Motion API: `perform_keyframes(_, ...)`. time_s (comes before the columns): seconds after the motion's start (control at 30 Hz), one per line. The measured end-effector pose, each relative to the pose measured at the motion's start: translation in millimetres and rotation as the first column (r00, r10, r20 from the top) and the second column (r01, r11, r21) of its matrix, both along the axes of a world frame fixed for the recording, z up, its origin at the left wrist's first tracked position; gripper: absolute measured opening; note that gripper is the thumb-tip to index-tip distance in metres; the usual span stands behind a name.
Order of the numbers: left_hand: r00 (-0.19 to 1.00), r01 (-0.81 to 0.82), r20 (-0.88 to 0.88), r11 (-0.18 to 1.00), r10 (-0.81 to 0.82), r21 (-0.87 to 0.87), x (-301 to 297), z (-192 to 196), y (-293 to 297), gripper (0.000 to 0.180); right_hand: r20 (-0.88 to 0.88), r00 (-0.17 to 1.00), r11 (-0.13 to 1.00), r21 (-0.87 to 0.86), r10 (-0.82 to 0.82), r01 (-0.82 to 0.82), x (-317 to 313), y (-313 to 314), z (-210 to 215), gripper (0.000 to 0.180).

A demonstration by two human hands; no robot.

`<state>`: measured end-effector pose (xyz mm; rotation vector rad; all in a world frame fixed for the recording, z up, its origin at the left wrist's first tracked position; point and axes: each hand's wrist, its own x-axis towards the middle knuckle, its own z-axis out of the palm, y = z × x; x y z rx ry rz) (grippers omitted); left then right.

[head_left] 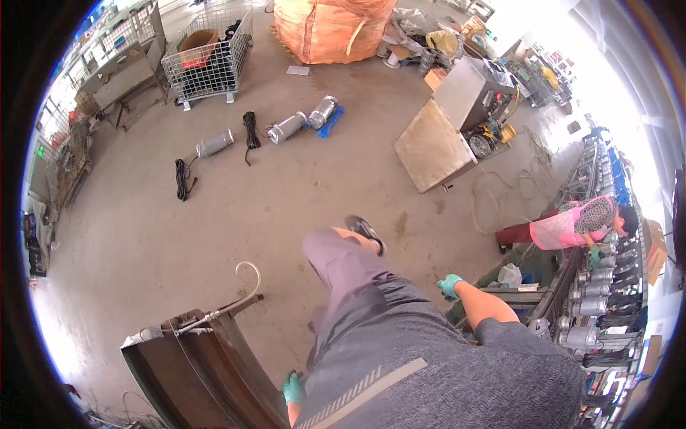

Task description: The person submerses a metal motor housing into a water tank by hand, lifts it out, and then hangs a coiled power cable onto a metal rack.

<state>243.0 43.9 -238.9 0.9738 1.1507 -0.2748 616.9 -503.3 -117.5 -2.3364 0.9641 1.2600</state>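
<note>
My left hand point(294, 388), in a green glove, hangs low beside my body with loosely bent fingers and no visible object in it. Nearest to it is a dark brown metal trough point(236, 365) with a pale hose point(251, 286) lying over its end. My right hand point(449, 286), also green-gloved, swings out at my right side. Its fingers are loosely bent, and nothing shows in them. One of my legs is stretched forward on the grey concrete floor, a dark shoe point(368, 236) at its end.
Metal cylinders point(288, 128) and black cable coils point(250, 132) lie on the floor ahead. A wire cage point(207, 64) and an orange bulk bag point(329, 28) stand beyond. Right of these sits a metal cabinet point(436, 143). A person in a pink apron point(561, 227) stands at the bench line holding cylinders point(589, 307).
</note>
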Motion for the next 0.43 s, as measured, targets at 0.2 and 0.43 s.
perform_keyframes(0.2, 0.971, -0.179, -0.157, 0.984, 0.178, 0.009, 71, 14, 34, 0.034, -0.127, 0.988, 0.991, 0.112, 0.092, -0.078, 127, 89, -34, 0.042)
perform_keyframes(0.43, 0.572, 0.664, -0.642, -0.171, -0.511, 0.728, 47, -71, -30, 0.022, 0.004, 0.524, 0.517, 0.158, 0.851, -0.841, 469, 367, -77, 0.073)
